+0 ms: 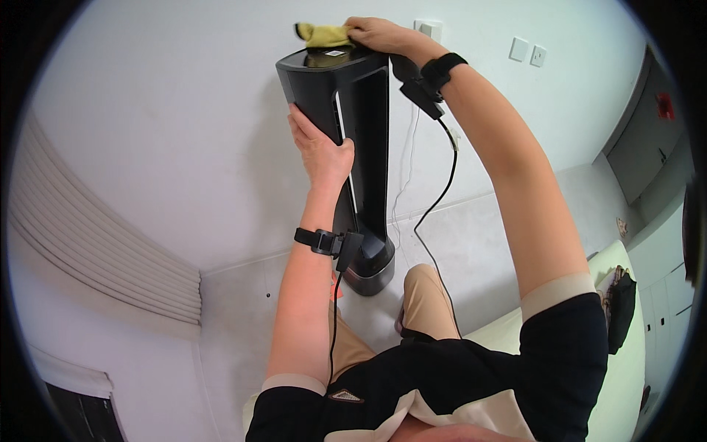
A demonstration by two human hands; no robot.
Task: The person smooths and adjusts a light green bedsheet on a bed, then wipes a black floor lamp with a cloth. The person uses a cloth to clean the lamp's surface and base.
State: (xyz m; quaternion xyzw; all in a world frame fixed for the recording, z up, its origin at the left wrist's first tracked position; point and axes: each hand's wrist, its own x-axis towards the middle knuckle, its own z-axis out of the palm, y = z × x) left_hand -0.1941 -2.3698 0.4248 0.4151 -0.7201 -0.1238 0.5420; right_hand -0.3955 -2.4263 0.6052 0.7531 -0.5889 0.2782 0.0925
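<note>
A tall black tower appliance [362, 166], perhaps a tower fan, stands upright on the floor before me. It has a glossy top panel with a small white label, a pale strip down one edge and a long recess beside it. My left hand [323, 149] grips its upper body, fingers along the left side and thumb at the pale strip. At the top, my right hand [375, 34] holds a yellow cloth [327, 36] with a dark edge against the upper surface. Part of the cloth is hidden under my right fingers.
Black cables [454, 166] run from the devices strapped to my wrists. Behind the tower is a white wall [182, 138] with switches and outlets [519, 50]. A pleated curtain [110, 232] hangs at left. A pale bed or bench [624, 331] with dark cloth items [622, 312] is at right.
</note>
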